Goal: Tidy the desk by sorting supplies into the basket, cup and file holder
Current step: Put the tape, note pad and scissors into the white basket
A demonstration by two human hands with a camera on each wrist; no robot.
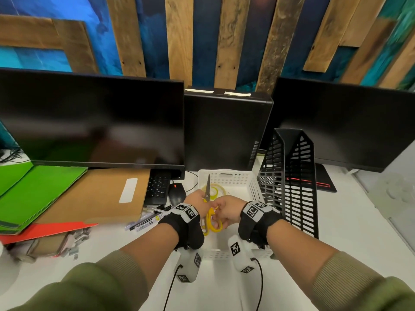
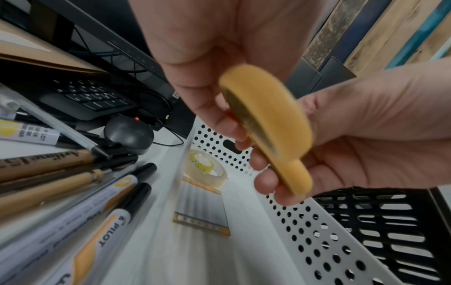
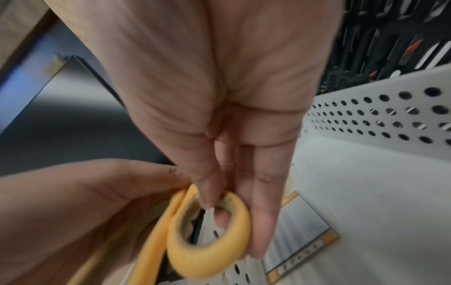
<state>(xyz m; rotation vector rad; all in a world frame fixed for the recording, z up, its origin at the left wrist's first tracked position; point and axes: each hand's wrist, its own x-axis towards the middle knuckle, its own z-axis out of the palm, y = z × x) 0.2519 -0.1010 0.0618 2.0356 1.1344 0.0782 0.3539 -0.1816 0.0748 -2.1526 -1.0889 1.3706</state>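
Yellow-handled scissors hang over the white perforated basket, blades pointing away from me. My left hand grips them near the pivot, and its thumb and fingers close on the handle. My right hand holds the handle's loop, with a fingertip pushed through it. A tape roll and a small flat yellow-edged box lie inside the basket. The black file holder stands right of the basket. No cup is in view.
Several pens and markers lie left of the basket. Green folders, a brown envelope and a red folder are piled at the left. A keyboard, a mouse and two monitors stand behind.
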